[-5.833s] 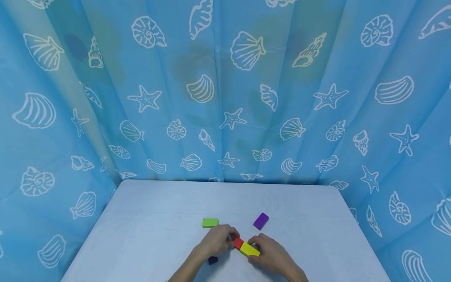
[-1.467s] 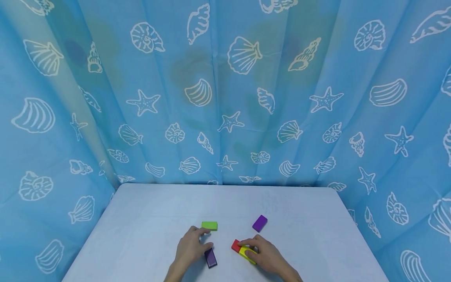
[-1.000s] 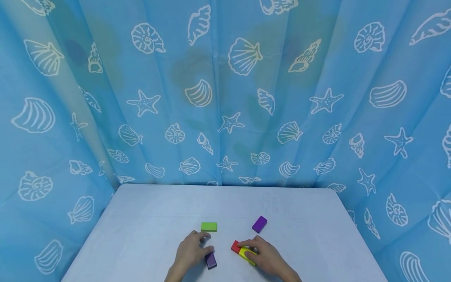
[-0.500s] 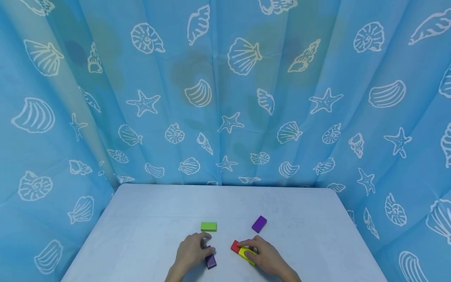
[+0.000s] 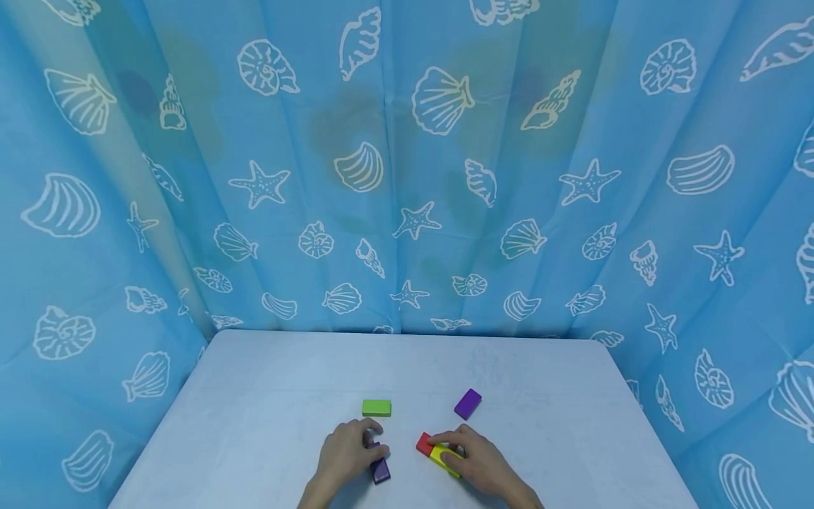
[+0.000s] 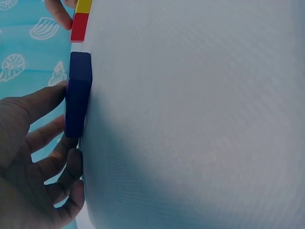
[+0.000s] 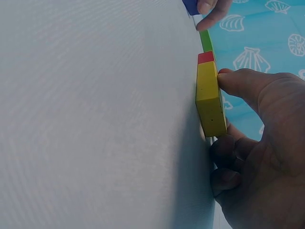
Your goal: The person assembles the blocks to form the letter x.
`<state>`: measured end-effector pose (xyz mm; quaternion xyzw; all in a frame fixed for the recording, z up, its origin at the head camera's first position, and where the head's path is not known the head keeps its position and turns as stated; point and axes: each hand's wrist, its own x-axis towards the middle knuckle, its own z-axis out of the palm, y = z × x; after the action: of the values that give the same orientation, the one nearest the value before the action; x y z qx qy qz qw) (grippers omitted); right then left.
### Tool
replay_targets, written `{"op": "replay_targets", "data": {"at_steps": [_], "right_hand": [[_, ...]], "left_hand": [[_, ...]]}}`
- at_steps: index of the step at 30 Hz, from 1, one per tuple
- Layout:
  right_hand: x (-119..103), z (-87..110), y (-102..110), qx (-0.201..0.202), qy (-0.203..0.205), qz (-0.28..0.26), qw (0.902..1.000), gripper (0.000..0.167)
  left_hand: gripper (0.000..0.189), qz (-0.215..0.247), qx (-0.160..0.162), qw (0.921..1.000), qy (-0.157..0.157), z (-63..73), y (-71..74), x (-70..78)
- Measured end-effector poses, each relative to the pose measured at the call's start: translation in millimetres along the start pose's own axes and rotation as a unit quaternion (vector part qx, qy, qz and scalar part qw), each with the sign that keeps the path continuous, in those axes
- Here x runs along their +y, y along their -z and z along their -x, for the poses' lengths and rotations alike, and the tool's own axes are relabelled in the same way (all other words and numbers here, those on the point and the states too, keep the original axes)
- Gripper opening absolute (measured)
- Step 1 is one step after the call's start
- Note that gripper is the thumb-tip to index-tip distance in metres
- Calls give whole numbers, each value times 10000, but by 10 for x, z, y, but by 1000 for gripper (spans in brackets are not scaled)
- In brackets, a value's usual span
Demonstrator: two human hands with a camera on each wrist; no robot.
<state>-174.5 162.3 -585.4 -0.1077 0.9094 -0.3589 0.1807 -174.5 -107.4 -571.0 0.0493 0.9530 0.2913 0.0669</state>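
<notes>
My left hand pinches a dark blue block lying flat on the white table, with the thumb on one side and the fingers on the other. My right hand grips a yellow block that lies end to end with a red block. In the right wrist view my thumb presses the yellow block, and the red block sits beyond it. In the left wrist view the dark blue block lies short of the red block.
A green block lies just beyond my left hand. A purple block lies beyond my right hand. A blue curtain with shell prints closes off the back and both sides of the table.
My left hand has drawn back from the green block and closed over the far end of the dark blue block. My right hand has stayed on the yellow block.
</notes>
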Motion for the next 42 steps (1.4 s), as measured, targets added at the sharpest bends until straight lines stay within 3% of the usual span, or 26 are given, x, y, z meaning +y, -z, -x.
{"op": "replay_targets", "data": {"at_steps": [31, 42], "right_hand": [[13, 5, -4, 72, 92, 14, 9999, 27], [7, 23, -3, 93, 42, -53, 9999, 27]], "left_hand": [[25, -33, 31, 10000, -50, -14, -7, -2], [26, -447, 156, 9988, -82, 4, -19, -1]]}}
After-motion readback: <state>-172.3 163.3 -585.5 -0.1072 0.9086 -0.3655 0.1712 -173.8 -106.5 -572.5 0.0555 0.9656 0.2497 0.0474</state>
